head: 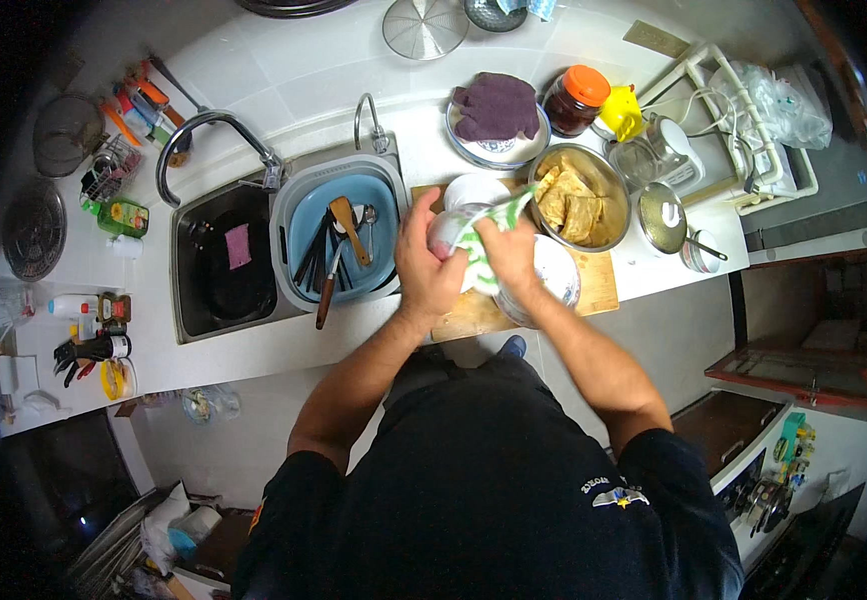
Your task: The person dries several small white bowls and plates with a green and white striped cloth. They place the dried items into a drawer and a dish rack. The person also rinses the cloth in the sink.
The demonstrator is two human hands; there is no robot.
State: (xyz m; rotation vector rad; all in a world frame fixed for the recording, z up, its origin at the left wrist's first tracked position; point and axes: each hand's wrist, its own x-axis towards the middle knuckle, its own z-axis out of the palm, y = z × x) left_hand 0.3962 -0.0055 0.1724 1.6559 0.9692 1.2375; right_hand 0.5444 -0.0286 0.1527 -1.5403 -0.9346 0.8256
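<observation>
My left hand (pixel 427 262) grips a small pale bowl (pixel 448 222) from its left side, thumb across the front. A white and green patterned cloth (pixel 481 262) is bunched in my right hand (pixel 510 253) and pressed against the bowl, covering much of it. Both are held above a wooden cutting board (pixel 471 315). Behind the held bowl is a white dish (pixel 475 187). Partly under my right wrist sits a white bowl (pixel 559 274) with a floral pattern; whether it is one or a stack I cannot tell.
At left, the sink (pixel 231 315) holds a dark pan and pink sponge (pixel 238 247). A blue basin (pixel 306 217) contains utensils. Right of the board stand a steel bowl of folded yellowish food (pixel 572 206) and a lidded pot (pixel 662 217). A purple cloth (pixel 497 105) lies over a plate behind.
</observation>
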